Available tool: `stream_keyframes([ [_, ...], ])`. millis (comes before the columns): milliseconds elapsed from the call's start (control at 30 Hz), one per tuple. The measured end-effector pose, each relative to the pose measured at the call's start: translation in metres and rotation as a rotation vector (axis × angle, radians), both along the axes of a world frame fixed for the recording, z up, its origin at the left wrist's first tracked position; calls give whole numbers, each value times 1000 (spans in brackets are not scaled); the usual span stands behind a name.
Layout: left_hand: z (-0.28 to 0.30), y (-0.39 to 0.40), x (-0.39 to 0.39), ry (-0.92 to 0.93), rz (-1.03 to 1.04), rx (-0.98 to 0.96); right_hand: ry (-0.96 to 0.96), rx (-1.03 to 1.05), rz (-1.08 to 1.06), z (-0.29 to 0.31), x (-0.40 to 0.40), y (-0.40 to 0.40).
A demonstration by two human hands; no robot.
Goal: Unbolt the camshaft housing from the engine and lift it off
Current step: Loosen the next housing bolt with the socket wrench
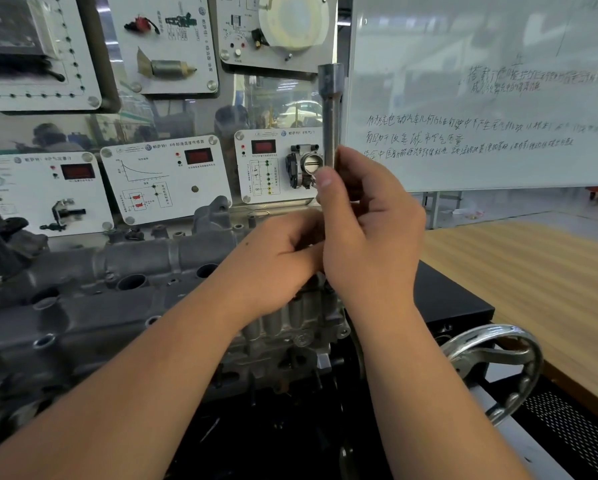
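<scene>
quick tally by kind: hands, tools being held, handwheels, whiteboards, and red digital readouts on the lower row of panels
hands: 2, the left hand and the right hand
held tools: 1, the socket wrench upright in the right hand's grip
handwheels: 1, the handwheel
whiteboards: 1, the whiteboard
red readouts, lower row: 3
total: 8

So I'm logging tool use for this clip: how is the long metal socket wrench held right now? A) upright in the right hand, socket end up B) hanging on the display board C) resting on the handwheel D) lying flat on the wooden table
A: the right hand grips the socket wrench upright above the engine, its socket end pointing up.
</scene>
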State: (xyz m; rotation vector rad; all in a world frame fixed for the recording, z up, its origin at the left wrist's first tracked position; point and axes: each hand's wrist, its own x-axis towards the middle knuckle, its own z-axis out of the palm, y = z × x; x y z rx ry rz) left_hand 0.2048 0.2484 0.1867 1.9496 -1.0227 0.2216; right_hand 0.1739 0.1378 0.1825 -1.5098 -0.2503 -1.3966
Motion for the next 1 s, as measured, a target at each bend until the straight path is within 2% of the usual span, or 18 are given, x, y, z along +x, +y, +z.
stream_keyframes([
  [300,-1,1,3,-62,37,11,31,0,27,1,-2,1],
  [500,-1,2,2,7,4,7,46,56,48,0,-2,1],
  [700,-2,1,5,-32,67,26,38,50,72,1,-3,2],
  [1000,0,-1,3,-24,41,21,50,78,146,1,0,-5],
])
